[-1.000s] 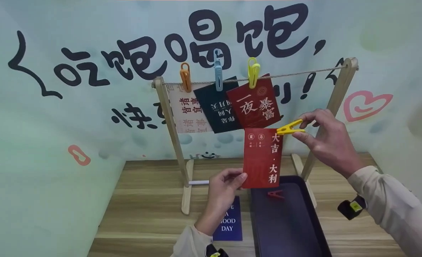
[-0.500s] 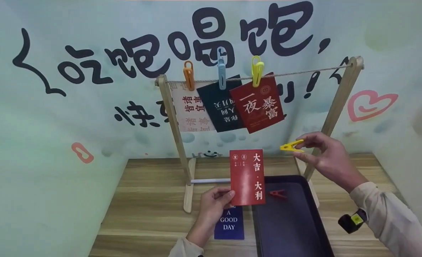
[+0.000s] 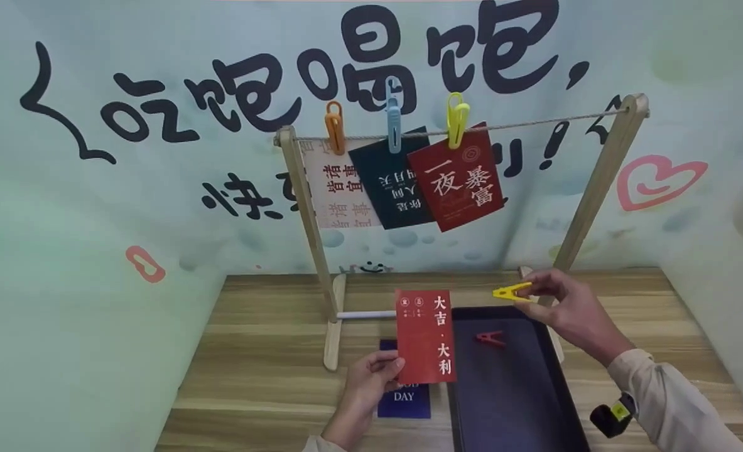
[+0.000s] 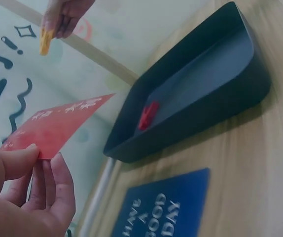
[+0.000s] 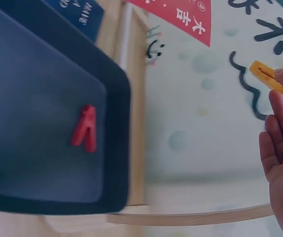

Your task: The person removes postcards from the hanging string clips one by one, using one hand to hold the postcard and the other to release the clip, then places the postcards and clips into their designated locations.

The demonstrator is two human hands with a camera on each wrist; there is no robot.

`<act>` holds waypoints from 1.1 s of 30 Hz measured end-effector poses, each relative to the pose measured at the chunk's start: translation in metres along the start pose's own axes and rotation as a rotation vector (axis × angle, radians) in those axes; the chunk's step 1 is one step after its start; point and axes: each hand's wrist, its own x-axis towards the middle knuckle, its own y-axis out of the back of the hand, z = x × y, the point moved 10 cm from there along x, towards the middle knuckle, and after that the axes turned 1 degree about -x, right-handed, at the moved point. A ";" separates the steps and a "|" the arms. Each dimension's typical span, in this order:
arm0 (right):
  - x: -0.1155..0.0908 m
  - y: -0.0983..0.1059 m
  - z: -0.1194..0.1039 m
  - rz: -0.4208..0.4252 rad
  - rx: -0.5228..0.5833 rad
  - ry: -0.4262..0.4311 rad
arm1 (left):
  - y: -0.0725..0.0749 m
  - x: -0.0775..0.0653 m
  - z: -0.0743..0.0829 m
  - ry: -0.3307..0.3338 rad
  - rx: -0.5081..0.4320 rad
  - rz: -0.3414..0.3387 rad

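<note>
My left hand (image 3: 371, 383) pinches a red card (image 3: 424, 336) with white lettering by its lower left edge, thumb in front and fingers behind. The card stands upright above the table, partly covering a blue card (image 3: 404, 408). To the right, my right hand (image 3: 575, 311) pinches a yellow clothespin (image 3: 512, 292) between thumb and fingers; its tip points left, apart from the card. In the right wrist view, the clothespin (image 5: 267, 74) has nothing in its tip. Overhead, orange (image 3: 335, 129), blue (image 3: 394, 125) and yellow-green clips (image 3: 456, 120) hold three cards on a cord.
A wooden rack (image 3: 603, 176) carries the cord (image 3: 553, 121) across its top. Below my right hand lies a dark tray (image 3: 569, 402) with a red clothespin (image 3: 490, 339) inside. A white bar (image 3: 365, 315) runs low between the rack's feet.
Both hands have moved down, away from the cord. The red card and the yellow clothespin, touching or overlapping in view a second ago, are now apart. The card also shifted left.
</note>
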 end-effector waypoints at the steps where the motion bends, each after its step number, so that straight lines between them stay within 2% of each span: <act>1: -0.002 -0.004 0.005 -0.010 0.005 -0.016 | 0.002 0.000 -0.004 0.008 0.002 -0.002; 10: -0.017 -0.037 0.041 -0.025 0.019 -0.086 | 0.021 -0.003 -0.034 0.045 0.029 -0.004; 16: -0.024 -0.049 0.052 0.010 -0.037 -0.073 | 0.032 -0.005 -0.048 0.063 0.032 -0.008; 20: -0.026 -0.057 0.059 0.037 -0.103 -0.049 | 0.037 -0.005 -0.057 0.082 0.046 -0.016; 26: -0.029 -0.078 0.072 0.018 -0.195 -0.029 | 0.044 -0.004 -0.069 0.103 0.073 -0.007; 33: -0.032 -0.093 0.087 -0.015 -0.199 -0.067 | 0.049 -0.008 -0.075 0.113 0.135 0.015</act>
